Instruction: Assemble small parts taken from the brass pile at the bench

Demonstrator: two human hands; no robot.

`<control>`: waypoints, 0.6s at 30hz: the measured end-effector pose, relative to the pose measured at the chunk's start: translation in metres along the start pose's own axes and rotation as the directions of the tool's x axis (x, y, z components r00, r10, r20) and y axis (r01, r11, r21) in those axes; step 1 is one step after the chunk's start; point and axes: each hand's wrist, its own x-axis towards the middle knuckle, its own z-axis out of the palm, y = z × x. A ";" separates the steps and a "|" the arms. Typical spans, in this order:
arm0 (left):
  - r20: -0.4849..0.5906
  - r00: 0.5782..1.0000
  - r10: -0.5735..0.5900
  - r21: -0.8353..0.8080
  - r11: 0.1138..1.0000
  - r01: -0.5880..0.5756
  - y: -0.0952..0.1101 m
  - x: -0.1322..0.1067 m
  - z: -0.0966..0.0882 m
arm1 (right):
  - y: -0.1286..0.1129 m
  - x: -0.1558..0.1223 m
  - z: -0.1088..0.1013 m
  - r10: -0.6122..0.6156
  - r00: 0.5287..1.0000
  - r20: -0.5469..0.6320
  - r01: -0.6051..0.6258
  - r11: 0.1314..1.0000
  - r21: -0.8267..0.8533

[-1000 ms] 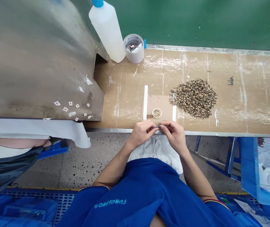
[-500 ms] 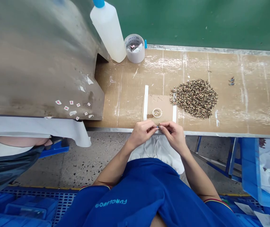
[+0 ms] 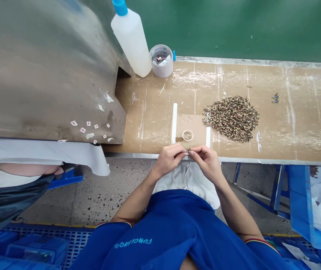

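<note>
At the bench's front edge, my left hand [image 3: 168, 159] and my right hand [image 3: 207, 162] pinch a tiny metal part [image 3: 189, 150] between their fingertips. Its shape is mostly hidden by my fingers. Just beyond my hands lies a cardboard pad [image 3: 191, 125] between two white tape strips, with a small transparent ring [image 3: 187, 135] on it. To the right of the pad is a heap of small brown-and-silver parts [image 3: 231, 118]. A few similar pieces [image 3: 275, 98] lie apart, farther right.
A grey metal housing [image 3: 47, 71] with scattered paper scraps fills the left. Behind the bench stand a white plastic bottle [image 3: 130, 41] and a small round tub [image 3: 161, 60]. A co-worker's arm [image 3: 22, 169] shows at left, and a blue bin [image 3: 299, 204] at right.
My view has shifted slightly, so the bench sits a little lower in the frame. My hands stay together at the bench edge, still pinching the tiny part.
</note>
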 end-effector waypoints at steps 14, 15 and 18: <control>0.125 0.992 0.012 -0.036 0.999 -0.007 -0.003 0.000 -0.010 | -0.006 0.003 -0.005 -0.106 0.980 0.171 0.121 0.989 -0.082; 0.137 0.990 0.017 -0.042 0.999 -0.011 -0.003 0.000 -0.011 | -0.006 0.003 -0.006 -0.106 0.976 0.189 0.124 0.989 -0.086; 0.173 0.985 0.025 -0.042 0.999 -0.018 -0.003 0.001 -0.013 | -0.006 0.002 -0.006 -0.106 0.972 0.211 0.131 0.986 -0.107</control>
